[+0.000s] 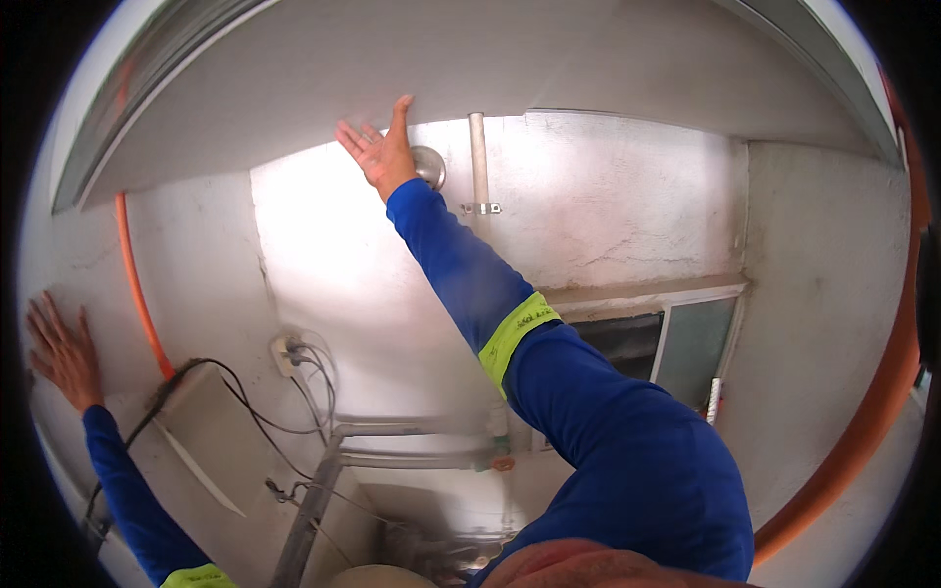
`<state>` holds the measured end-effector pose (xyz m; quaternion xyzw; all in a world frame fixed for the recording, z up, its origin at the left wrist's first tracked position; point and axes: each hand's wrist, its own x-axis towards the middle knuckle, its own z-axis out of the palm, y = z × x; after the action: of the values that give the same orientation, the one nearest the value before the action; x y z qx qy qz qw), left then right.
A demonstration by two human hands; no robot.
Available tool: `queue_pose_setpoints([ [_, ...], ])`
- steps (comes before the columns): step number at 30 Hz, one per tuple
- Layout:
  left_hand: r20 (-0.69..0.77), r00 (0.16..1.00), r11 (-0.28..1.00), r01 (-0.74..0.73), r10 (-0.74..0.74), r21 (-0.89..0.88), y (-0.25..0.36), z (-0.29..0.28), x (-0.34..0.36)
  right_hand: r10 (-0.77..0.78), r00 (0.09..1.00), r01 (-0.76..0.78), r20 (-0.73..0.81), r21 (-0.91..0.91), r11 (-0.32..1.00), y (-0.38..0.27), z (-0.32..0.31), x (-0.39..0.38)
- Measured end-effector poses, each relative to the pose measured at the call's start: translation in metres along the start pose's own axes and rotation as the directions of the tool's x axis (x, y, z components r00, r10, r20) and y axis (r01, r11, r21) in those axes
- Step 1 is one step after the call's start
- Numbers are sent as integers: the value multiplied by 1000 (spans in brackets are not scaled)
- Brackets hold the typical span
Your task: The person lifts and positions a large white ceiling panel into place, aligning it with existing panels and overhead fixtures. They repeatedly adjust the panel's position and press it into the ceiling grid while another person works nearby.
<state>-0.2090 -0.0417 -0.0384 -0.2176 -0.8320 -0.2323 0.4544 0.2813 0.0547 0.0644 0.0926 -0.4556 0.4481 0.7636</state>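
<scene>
A broad grey panel (588,64) spans the top of the head view. My right hand (382,155) is raised to its lower edge, palm up with fingers and thumb spread, holding nothing. The fingertips overlap the panel, and whether they press on it is hard to tell. Just behind that wrist, a round metallic fixture (431,169) is partly hidden. At the far left, my left hand (67,355) lies open against the pale wall (196,225), its fingers fanned out. Both arms wear blue sleeves with lime bands.
A pale pipe (478,162) is clamped to the wall. Orange conduit (140,284) runs near my left hand; a thick orange hose (863,431) curves at right. Black cables (257,416) hang below an outlet (284,355). Grey pipes (392,429) and a window (694,353) sit lower.
</scene>
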Motion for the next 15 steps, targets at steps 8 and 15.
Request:
queue_pose_setpoints([
  [8,127,991,999,-37,37,-4,-14,-49,-19,27,999,-25,-30,49,998,-3,-1,5],
  [15,137,990,999,-47,46,5,-9,-16,-9,9,1000,-9,-11,18,1000,-1,-6,6],
])
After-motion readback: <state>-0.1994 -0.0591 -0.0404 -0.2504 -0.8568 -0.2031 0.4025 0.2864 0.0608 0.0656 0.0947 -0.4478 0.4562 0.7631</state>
